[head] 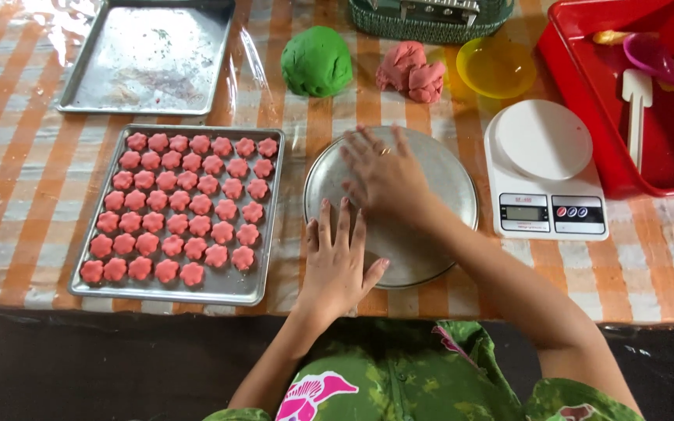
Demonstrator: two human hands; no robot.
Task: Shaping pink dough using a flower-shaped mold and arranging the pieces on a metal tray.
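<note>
My left hand (338, 261) lies flat, fingers apart, on the near left edge of a round metal plate (450, 175). My right hand (384, 175) rests palm down on the plate's middle, fingers spread, a ring on one finger. Neither hand holds anything. To the left of the plate a metal baking tray (267, 288) carries several rows of pink flower-shaped dough pieces (185, 206). A green dough ball (317, 61) and a pink dough lump (411, 70) lie beyond the plate.
An unfilled metal tray (150, 54) sits at the back left. A white kitchen scale (544, 171) stands right of the plate, a yellow bowl (497, 66) behind it. A red tray (587, 78) with utensils is at far right, a green basket (431, 27) at the back.
</note>
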